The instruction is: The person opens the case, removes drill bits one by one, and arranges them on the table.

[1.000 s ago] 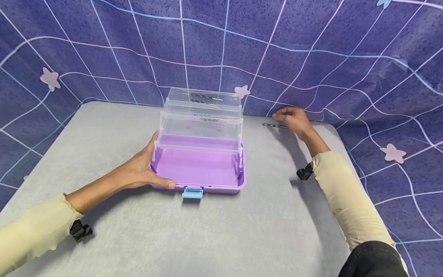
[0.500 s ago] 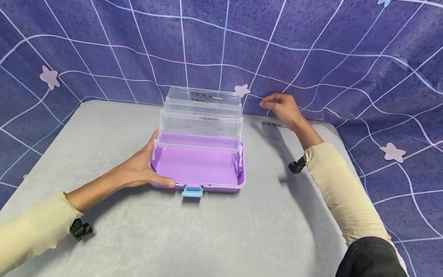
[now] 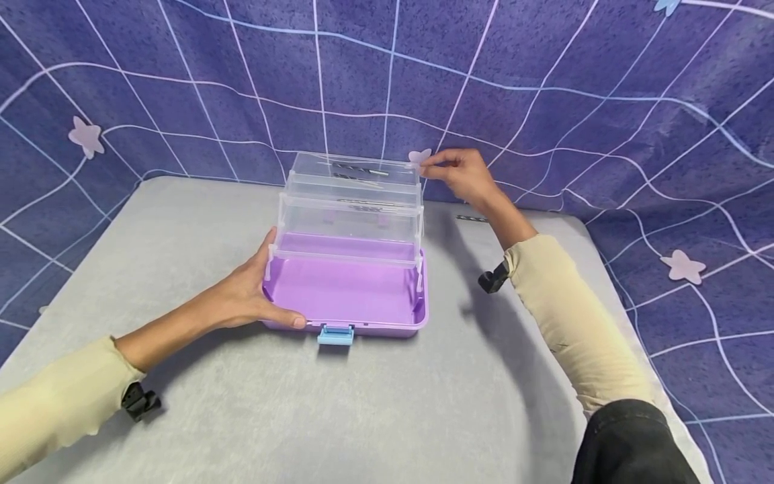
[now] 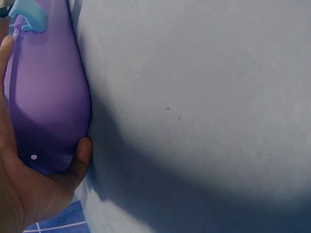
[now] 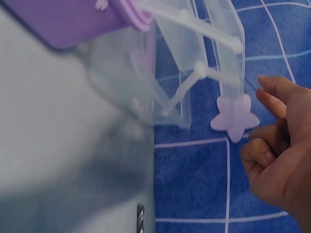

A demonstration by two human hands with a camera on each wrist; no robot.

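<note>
My left hand (image 3: 244,296) grips the left side of an open purple tool box (image 3: 345,329), thumb on its front rim by the blue latch (image 3: 336,335). In the left wrist view its fingers wrap round the purple wall (image 4: 48,87). Clear tiered trays (image 3: 357,252) stand raised above the base, with several drill bits (image 3: 369,169) lying in the upper tiers. My right hand (image 3: 465,176) is at the top tray's right end. Between its thumb and index finger it pinches a thin drill bit (image 5: 250,83), seen only as a fine dark line.
Another drill bit (image 3: 471,218) lies on the grey table (image 3: 375,403) to the right of the box, near the back edge. A purple cloth (image 3: 544,87) with a grid pattern and stars hangs close behind the table.
My right hand has risen from beside the drill bit on the table and moved left to the top tray's right end. The left hand and the box have stayed put.
</note>
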